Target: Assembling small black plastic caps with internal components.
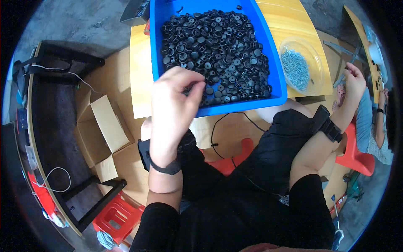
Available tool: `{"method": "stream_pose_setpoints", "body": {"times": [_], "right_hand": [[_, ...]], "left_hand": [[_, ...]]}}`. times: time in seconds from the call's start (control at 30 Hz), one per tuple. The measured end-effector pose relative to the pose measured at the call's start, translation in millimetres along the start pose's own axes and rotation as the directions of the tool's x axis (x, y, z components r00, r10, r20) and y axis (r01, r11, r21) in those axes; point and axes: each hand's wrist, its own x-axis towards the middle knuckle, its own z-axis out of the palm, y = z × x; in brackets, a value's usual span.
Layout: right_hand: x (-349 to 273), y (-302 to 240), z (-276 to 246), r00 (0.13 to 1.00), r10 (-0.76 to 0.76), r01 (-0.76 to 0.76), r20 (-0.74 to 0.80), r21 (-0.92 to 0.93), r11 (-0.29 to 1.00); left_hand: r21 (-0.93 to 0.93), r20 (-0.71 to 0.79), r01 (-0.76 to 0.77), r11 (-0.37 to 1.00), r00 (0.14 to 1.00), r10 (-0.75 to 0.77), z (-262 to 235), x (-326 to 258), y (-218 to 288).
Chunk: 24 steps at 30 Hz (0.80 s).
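My left hand [174, 94] reaches over the near left corner of a blue plastic bin [277, 102]. Its thumb and fingertips are pinched together, and whatever they hold is hidden. Under and beyond it lies a heap of small round black plastic caps [216, 52], some with a hole in the middle. Out to the right, beyond the table edge, my right hand [355, 80] is raised with its fingers closed; a small dark bit shows at the fingertips, too small to name. A clear round tub [317, 80] of silvery screws [295, 69] stands between that hand and the bin.
Bin and tub rest on a yellow wooden table [140, 71]. An open cardboard box [110, 124] sits on the floor at left, beside a black metal frame [54, 54]. Red plastic stools [119, 216] stand around. A cable [215, 130] runs between my legs. Another person's arm [380, 122] shows far right.
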Motion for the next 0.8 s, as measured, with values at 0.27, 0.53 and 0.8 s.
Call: {"method": "stream_pose_setpoints", "body": {"times": [0.27,0.53,0.8], "right_hand": [[-50,-90,27,0.912,-0.18,0.142,0.369,0.128,0.982],[-102,-131,80,0.682,-0.198,0.367,0.704,-0.095,0.926],[-96,-132,78,0.736,-0.22,0.296,0.64,-0.012,0.955]], "left_hand": [[0.433,0.232,-0.035,0.901,0.97,-0.074,34,17,23],[0.492,0.332,0.055,0.869,0.911,-0.246,37,22,25],[0.405,0.222,0.111,0.908,0.951,-0.215,35,17,19]]}}
